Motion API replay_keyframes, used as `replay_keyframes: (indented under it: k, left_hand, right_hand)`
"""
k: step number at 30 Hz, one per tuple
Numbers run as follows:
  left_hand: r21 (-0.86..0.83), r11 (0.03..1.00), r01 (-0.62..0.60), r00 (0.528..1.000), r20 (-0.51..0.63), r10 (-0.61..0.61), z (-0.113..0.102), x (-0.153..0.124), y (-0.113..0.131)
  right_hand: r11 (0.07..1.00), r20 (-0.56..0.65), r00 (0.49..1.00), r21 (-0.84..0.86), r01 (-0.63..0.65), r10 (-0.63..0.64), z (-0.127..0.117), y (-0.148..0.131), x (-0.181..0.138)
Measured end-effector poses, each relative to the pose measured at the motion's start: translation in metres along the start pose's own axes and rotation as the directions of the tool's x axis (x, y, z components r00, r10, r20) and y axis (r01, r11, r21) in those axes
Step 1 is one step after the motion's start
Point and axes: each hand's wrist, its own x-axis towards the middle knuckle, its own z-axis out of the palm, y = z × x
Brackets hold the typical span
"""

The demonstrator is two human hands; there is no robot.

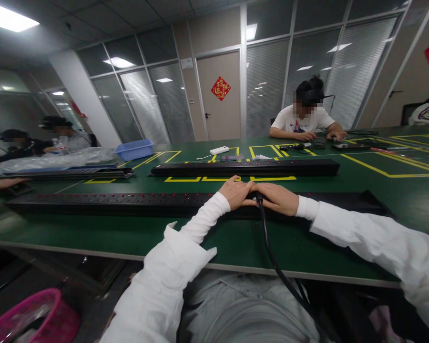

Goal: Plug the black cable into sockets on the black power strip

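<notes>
A long black power strip (103, 204) with a row of red spots lies across the table in front of me. My left hand (235, 192) and my right hand (278, 197) meet over its right half, fingers curled and touching. Between them is the upper end of a thick black power cable (265, 234), which hangs over the table edge towards my lap. Both hands are closed around that end, right at the strip. My fingers hide whether it is a plug and how it sits against the strip.
Behind lies a second black strip (246, 167). A white device (219, 150) and a blue bin (134, 150) stand farther back on the green table (157, 233). Across sits a person (305, 114) with cables; others sit left. A pink basket (66, 314) is on the floor.
</notes>
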Motion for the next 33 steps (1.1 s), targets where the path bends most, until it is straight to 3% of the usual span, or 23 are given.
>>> replay_keyframes:
  k: [12, 21, 33]
  left_hand:
    - [0.015, 1.0, 0.019, 1.0, 0.022, -0.019, 0.001, 0.0003, 0.0005]
    - [-0.029, 1.0, -0.005, 0.999, -0.054, 0.004, -0.0027, 0.0014, 0.004]
    - [-0.068, 0.998, 0.006, 0.999, -0.037, -0.009, -0.0052, 0.0014, 0.0063]
  right_hand:
    - [0.998, 0.007, 1.0, 0.064, -0.001, 0.0, -0.0007, 0.0022, 0.0007]
    - [0.998, -0.091, 0.996, 0.067, 0.022, -0.016, -0.0035, -0.0038, -0.0037]
    - [0.992, -0.076, 0.996, 0.114, 0.047, -0.039, -0.0063, -0.0044, -0.0031]
